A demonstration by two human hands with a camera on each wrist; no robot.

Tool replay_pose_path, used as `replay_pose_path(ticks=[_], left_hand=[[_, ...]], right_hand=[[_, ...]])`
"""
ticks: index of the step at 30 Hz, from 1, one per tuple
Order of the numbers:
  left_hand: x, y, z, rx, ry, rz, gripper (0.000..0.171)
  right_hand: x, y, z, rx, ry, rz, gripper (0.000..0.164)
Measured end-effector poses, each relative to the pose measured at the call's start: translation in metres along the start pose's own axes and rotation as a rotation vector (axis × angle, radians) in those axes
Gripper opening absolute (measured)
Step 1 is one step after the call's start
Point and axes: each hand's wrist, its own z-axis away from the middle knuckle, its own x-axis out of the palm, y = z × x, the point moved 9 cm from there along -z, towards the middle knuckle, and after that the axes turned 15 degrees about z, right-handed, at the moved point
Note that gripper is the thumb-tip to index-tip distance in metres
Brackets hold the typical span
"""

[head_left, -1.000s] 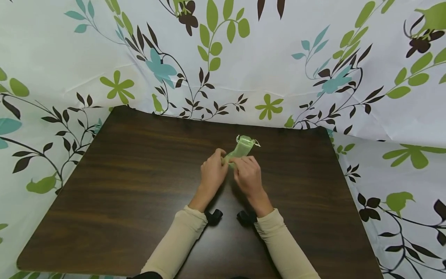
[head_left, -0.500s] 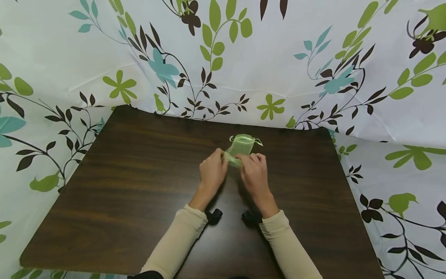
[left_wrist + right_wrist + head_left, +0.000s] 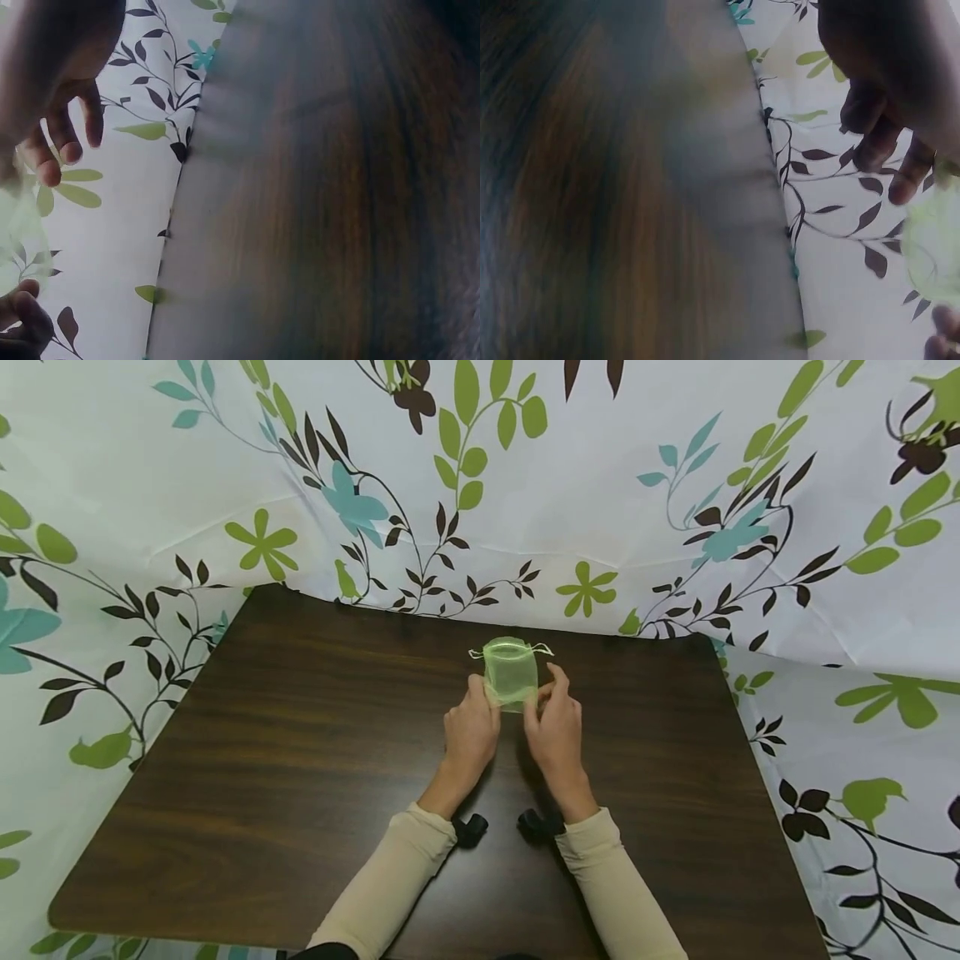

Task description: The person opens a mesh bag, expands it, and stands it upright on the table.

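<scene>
A small sheer green drawstring pouch [image 3: 512, 672] is held up between both hands in the head view, spread flat with its white cord loops sticking out at the top on either side. My left hand [image 3: 472, 727] pinches its lower left edge. At the lower right edge, my right hand [image 3: 557, 727] pinches it between thumb and finger, other fingers raised. Part of the pouch [image 3: 22, 232] shows at the left border of the left wrist view. In the right wrist view, the pouch [image 3: 934, 244] is at the right border, near fingertips.
A dark brown wooden table [image 3: 300, 735] lies under the hands. Behind it and at both sides hangs a white cloth [image 3: 600, 485] printed with leaves and flowers. Black wrist cameras [image 3: 471, 832] sit at both cuffs, low over the tabletop.
The pouch, earlier bunched and tilted right, is now spread wide and upright. The right hand has moved outward to the right and its fingers have lifted.
</scene>
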Motion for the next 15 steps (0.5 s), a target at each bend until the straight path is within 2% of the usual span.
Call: replay_pose_path(ticks=[4, 11, 15], left_hand=[[0.000, 0.000, 0.000, -0.001, -0.007, 0.018, 0.024], [0.002, -0.005, 0.001, -0.016, 0.018, -0.023, 0.024], [0.008, -0.007, 0.002, -0.042, -0.001, -0.037, 0.021]], right_hand=[[0.001, 0.001, 0.000, -0.041, 0.021, -0.004, 0.044], [-0.011, 0.006, 0.001, -0.021, 0.167, 0.038, 0.035], [-0.008, 0.004, 0.005, -0.016, 0.173, 0.059, 0.034]])
